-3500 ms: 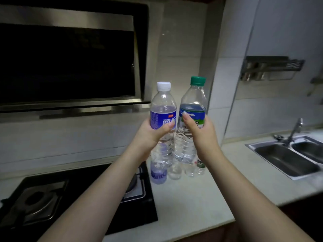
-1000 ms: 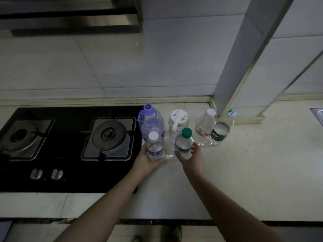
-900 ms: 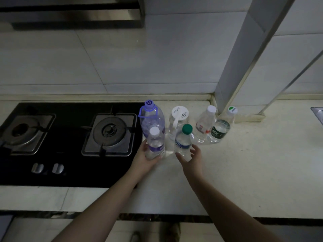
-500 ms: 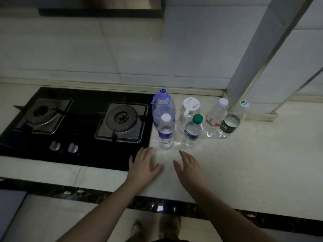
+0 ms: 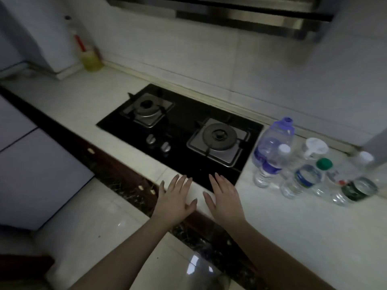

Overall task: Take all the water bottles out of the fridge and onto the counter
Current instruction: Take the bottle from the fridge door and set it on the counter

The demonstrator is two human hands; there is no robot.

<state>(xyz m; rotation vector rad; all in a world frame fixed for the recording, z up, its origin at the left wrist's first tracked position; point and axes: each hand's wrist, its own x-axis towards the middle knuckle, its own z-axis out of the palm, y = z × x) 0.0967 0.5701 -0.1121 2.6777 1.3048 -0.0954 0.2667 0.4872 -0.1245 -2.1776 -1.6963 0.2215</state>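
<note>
1. While both hands hover flat and empty, fingers spread, the left hand (image 5: pixel 174 197) and right hand (image 5: pixel 225 196) sit over the counter (image 5: pixel 293 227) edge.
2. Clear water bottles (image 5: pixel 301 181) stand clustered far right on the counter, beside the stove (image 5: pixel 184 130).
3. Caps are white, green and purple.

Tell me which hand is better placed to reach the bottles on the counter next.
Right. The right hand lies open nearer the bottles, which stand to its right beside the stove; the left hand is farther off.

Clear plastic water bottles (image 5: pixel 301 181) stand on a smooth pale counter (image 5: pixel 293 222) beside a glossy black hob (image 5: pixel 184 120) with metal burners (image 5: pixel 218 136).
</note>
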